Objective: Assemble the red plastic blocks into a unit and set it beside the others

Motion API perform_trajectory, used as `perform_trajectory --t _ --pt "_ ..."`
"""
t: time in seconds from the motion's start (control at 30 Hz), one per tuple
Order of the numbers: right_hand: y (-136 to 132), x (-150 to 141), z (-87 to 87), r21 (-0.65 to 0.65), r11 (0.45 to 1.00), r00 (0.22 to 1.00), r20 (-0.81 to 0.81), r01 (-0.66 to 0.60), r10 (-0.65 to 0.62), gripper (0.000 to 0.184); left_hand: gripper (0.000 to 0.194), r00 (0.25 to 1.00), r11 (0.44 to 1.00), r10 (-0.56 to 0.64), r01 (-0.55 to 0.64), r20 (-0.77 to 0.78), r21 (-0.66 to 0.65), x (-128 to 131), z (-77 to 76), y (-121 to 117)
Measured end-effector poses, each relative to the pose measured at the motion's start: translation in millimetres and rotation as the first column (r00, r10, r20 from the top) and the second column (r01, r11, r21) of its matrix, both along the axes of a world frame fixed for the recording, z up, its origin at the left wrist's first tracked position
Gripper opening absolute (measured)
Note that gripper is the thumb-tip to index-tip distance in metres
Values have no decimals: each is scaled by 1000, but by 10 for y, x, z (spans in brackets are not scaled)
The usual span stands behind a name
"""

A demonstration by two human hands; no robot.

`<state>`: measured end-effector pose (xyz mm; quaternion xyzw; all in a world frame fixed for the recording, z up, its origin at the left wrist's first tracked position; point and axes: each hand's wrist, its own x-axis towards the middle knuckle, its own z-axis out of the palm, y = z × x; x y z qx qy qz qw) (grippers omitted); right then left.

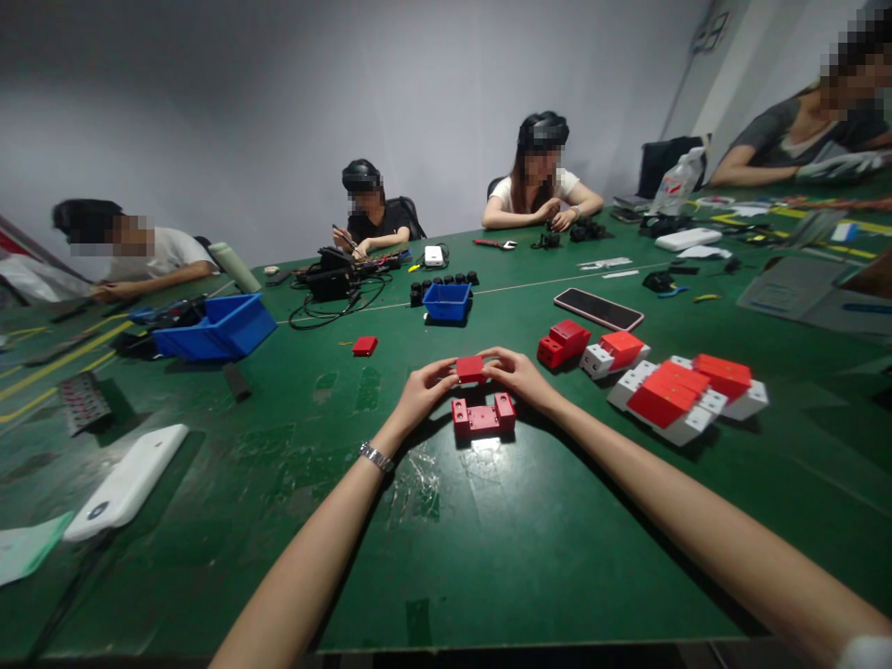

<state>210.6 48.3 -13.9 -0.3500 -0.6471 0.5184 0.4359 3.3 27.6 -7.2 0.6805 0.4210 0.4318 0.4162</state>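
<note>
"Over the green tabletop (pixel 557 539), what does your remote feed give you?"

"I see the left hand (pixel 426 388) and the right hand (pixel 522 376) pinching one red rectangular block (pixel 470 370) between them, just beyond the red U-shaped base (pixel 483 418)."

"Why grip both ends?"

"To hold it level, I'd guess; its top is left mostly bare that way. I can't tell whether its underside touches the tabletop."

"And the base?"

"Untouched, with its recess facing up (handy for looking straight into it). Red-and-white modules (pixel 669 398) sit off to the right, presumably so the middle isn't crowded, while a loose red block (pixel 364 347) lies to the left, well apart from the hands."
</note>
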Motion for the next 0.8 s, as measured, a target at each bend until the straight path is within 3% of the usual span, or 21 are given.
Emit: perform_trajectory --t 0.47,0.8 --pt "3 -63 3 -177 982 969 -245 -62 17 40 45 995 998 53 -51 89 -24 68 11 -12" --pt "36 -90 -92 -234 970 953 -303 -64 -10 40 47 991 997 50 -41 125 -73 76 -4 -7"
